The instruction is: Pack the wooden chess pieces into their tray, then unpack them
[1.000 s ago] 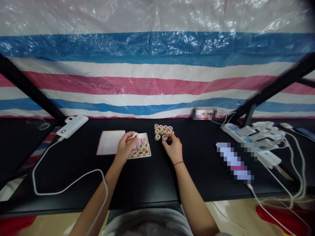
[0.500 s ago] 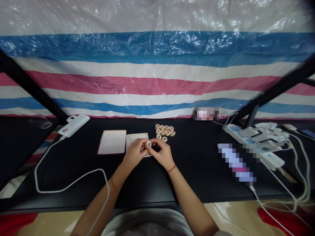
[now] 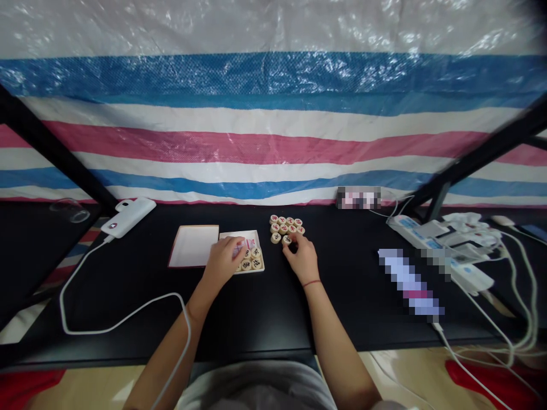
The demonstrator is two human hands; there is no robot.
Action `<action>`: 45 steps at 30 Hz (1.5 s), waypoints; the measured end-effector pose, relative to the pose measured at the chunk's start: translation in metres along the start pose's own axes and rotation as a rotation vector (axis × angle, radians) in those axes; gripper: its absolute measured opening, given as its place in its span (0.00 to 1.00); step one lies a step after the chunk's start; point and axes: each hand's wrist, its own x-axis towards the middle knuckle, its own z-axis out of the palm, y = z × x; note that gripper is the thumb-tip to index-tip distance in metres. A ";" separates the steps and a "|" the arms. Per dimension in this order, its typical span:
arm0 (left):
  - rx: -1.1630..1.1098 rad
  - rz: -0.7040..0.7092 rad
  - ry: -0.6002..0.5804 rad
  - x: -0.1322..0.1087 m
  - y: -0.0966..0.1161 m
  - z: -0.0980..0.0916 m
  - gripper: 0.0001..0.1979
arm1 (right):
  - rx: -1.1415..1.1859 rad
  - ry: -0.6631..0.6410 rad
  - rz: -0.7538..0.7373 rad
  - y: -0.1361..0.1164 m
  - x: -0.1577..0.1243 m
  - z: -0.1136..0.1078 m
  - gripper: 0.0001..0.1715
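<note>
A shallow white box (image 3: 261, 263) holds several round pieces with black characters (image 3: 256, 263). Over its left part lies my left hand (image 3: 224, 256), fingers curled; whether they hold a piece is hidden. My right hand (image 3: 302, 257) pinches a round piece (image 3: 287, 240) at the front of the stacked group on the black table. Behind that piece stand rows of round pieces with red characters (image 3: 282, 229), and a black-marked piece (image 3: 276, 238) sits just left of it. The empty box lid (image 3: 195, 246) lies left of the white box.
A white power bank (image 3: 129, 218) with a cable (image 3: 106, 332) lies at the left. On the right are a blurred phone (image 3: 410, 282), a power strip (image 3: 440, 250) and cables. A clear glass (image 3: 77, 212) lies far left; a striped sheet (image 3: 273, 148) hangs behind.
My right hand has moved right from the box to the stacked group with a piece. My left hand has shifted slightly left, uncovering more pieces in the box.
</note>
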 end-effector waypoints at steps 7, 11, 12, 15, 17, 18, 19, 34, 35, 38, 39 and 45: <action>0.205 -0.079 -0.041 -0.002 0.008 0.000 0.12 | 0.028 0.072 -0.023 -0.009 0.003 -0.006 0.13; 0.294 -0.046 -0.085 -0.004 0.012 0.005 0.14 | 0.190 -0.026 -0.118 -0.038 -0.002 -0.012 0.14; 0.310 -0.034 -0.093 -0.005 0.013 0.006 0.15 | 0.231 -0.105 -0.146 -0.045 -0.004 -0.011 0.15; 0.329 -0.021 -0.101 -0.006 0.017 0.006 0.15 | 0.232 -0.283 -0.203 -0.062 -0.011 -0.003 0.17; 0.324 -0.025 -0.101 -0.006 0.019 0.005 0.15 | 0.185 -0.317 -0.222 -0.066 -0.014 0.003 0.17; 0.318 -0.029 -0.100 -0.007 0.019 0.004 0.15 | 0.170 -0.318 -0.225 -0.066 -0.015 0.006 0.17; 0.310 -0.035 -0.099 -0.007 0.020 0.003 0.14 | 0.161 -0.315 -0.222 -0.066 -0.016 0.007 0.18; -0.414 -0.118 0.108 -0.005 0.024 0.005 0.12 | 0.398 -0.096 -0.392 -0.075 -0.017 -0.006 0.14; -0.444 -0.146 0.121 -0.005 0.023 0.007 0.13 | 0.404 -0.051 -0.366 -0.073 -0.016 -0.007 0.14; -0.564 -0.235 0.209 -0.004 0.018 0.009 0.15 | 0.382 0.126 -0.203 -0.060 -0.008 -0.016 0.15; -0.609 -0.257 0.247 -0.003 0.016 0.010 0.16 | 0.361 0.176 -0.131 -0.053 -0.005 -0.020 0.16; -0.712 -0.294 0.324 0.002 0.007 0.009 0.19 | 0.185 0.191 0.148 -0.011 0.006 -0.032 0.22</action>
